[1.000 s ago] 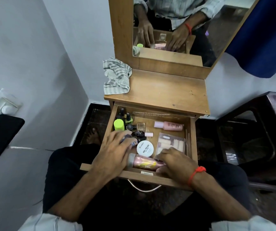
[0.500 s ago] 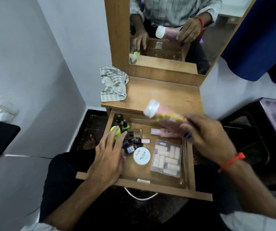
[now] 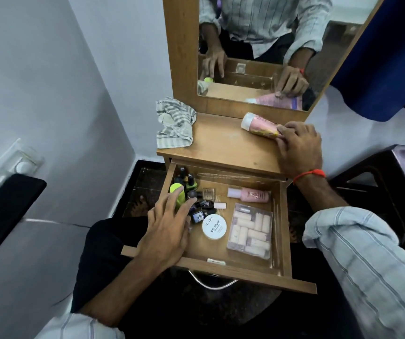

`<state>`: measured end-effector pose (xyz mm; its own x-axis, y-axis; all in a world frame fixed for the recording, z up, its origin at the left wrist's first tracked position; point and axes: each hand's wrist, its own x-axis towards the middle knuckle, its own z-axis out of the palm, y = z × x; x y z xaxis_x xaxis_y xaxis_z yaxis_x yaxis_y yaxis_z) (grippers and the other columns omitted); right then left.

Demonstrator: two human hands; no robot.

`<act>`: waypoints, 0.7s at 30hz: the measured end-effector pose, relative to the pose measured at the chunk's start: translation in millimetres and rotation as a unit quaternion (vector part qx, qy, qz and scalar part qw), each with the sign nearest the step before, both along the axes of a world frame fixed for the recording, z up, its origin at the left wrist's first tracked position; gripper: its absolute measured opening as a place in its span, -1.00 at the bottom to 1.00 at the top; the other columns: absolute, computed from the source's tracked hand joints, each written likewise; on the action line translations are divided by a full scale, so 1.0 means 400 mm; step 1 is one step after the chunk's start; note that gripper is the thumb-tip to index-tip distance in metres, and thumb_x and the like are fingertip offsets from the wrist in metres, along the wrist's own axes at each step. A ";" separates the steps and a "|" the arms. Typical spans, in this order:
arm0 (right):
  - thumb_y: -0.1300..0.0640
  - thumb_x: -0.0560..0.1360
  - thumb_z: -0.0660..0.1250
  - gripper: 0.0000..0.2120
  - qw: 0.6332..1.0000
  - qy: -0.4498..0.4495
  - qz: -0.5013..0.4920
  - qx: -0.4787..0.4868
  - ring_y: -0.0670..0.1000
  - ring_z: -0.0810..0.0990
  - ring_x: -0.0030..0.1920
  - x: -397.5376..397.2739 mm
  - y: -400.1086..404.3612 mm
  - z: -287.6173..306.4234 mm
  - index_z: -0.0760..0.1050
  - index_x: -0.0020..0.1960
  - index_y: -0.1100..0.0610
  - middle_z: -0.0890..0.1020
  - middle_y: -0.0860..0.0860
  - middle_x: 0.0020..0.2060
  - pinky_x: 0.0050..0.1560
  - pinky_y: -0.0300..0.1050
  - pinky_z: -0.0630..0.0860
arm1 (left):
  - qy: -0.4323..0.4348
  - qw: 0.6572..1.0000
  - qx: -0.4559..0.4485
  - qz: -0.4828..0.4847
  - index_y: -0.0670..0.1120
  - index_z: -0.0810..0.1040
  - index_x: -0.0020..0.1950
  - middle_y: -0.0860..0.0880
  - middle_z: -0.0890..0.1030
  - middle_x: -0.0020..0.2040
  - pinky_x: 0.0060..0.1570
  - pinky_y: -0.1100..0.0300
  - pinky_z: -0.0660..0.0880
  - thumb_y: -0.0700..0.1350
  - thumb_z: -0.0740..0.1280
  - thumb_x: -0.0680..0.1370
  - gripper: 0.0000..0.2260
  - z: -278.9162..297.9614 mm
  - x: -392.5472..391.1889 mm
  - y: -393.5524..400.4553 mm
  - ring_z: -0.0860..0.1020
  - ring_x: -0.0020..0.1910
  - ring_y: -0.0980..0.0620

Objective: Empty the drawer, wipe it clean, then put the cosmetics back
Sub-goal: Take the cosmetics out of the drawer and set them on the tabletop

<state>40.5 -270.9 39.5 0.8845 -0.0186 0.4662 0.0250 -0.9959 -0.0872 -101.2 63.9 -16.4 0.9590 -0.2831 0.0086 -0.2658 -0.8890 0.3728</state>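
The wooden drawer (image 3: 283,231) is pulled open over my lap. Inside lie several small dark nail polish bottles (image 3: 201,206), a lime-green bottle (image 3: 177,192), a white round nail polish tin (image 3: 214,227), a pink bottle (image 3: 250,194) and a clear box of pale rollers (image 3: 250,231). My left hand (image 3: 169,228) reaches into the drawer's left side with spread fingers touching the lime bottle and dark bottles. My right hand (image 3: 299,148) holds the end of a pink tube with a white cap (image 3: 260,125), lying on the tabletop (image 3: 226,148).
A striped cloth (image 3: 174,126) lies crumpled on the tabletop's left back corner. A mirror (image 3: 257,50) in a wooden frame stands behind. A white wall is at the left, a dark stool (image 3: 377,182) at the right, a blue curtain (image 3: 392,57) behind it.
My right hand lifted the pink tube out of the drawer's front and carried it up onto the tabletop. My left hand moved back toward the lime bottle.
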 end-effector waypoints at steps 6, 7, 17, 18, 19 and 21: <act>0.06 0.57 0.26 -0.71 0.999 0.037 0.002 0.007 0.22 0.41 0.20 0.001 -0.004 -0.024 0.54 0.24 0.13 0.52 0.13 0.22 0.16 0.10 0.38 | -0.001 1.000 0.003 0.002 0.14 0.26 0.56 0.02 0.04 0.63 0.46 -0.18 0.17 -0.04 0.19 0.67 -0.55 -0.001 0.001 -0.004 -0.01 0.57 -0.05; 0.06 0.58 0.25 -0.69 0.999 0.051 0.002 0.008 0.23 0.40 0.22 -0.003 -0.003 -0.026 0.52 0.28 0.13 0.51 0.14 0.24 0.18 0.11 0.37 | 0.000 1.000 0.002 0.002 0.14 0.27 0.56 0.02 0.06 0.63 0.46 -0.19 0.17 -0.05 0.20 0.66 -0.55 0.000 0.001 -0.005 0.00 0.57 -0.05; -0.02 0.53 0.34 -0.69 0.947 0.239 0.198 0.088 0.00 0.52 0.14 -0.231 0.146 -0.062 0.49 0.26 -0.02 0.58 -0.02 0.13 0.16 0.01 0.52 | -0.040 0.968 -0.224 0.107 0.09 0.54 0.35 0.12 0.44 0.31 0.26 0.11 0.41 -0.18 0.34 0.61 -0.67 0.007 0.014 0.021 0.38 0.23 0.16; -0.06 0.51 0.36 -0.60 0.938 0.291 0.185 0.029 0.02 0.49 0.21 -0.252 0.152 -0.078 0.43 0.32 -0.02 0.53 -0.01 0.23 0.22 -0.01 0.49 | -0.017 0.964 -0.251 0.088 0.08 0.57 0.31 0.10 0.50 0.24 0.18 0.20 0.49 -0.18 0.34 0.62 -0.71 0.012 0.018 0.018 0.50 0.14 0.21; -0.09 0.48 0.39 -0.48 0.930 0.326 0.170 -0.018 0.06 0.44 0.28 -0.267 0.154 -0.095 0.36 0.38 0.00 0.46 0.02 0.31 0.26 0.00 0.44 | 0.015 0.964 -0.258 0.057 0.08 0.59 0.28 0.10 0.56 0.18 0.09 0.28 0.55 -0.17 0.34 0.63 -0.74 0.019 0.022 0.012 0.58 0.03 0.23; -0.12 0.41 0.46 -0.27 0.913 0.380 0.135 -0.064 0.12 0.37 0.36 -0.280 0.154 -0.119 0.25 0.47 0.06 0.35 0.07 0.39 0.34 0.04 0.41 | 0.066 0.984 -0.165 -0.014 0.11 0.61 0.25 0.14 0.61 0.12 0.06 0.19 0.58 -0.07 0.35 0.63 -0.79 0.028 0.035 -0.014 0.61 -0.01 0.24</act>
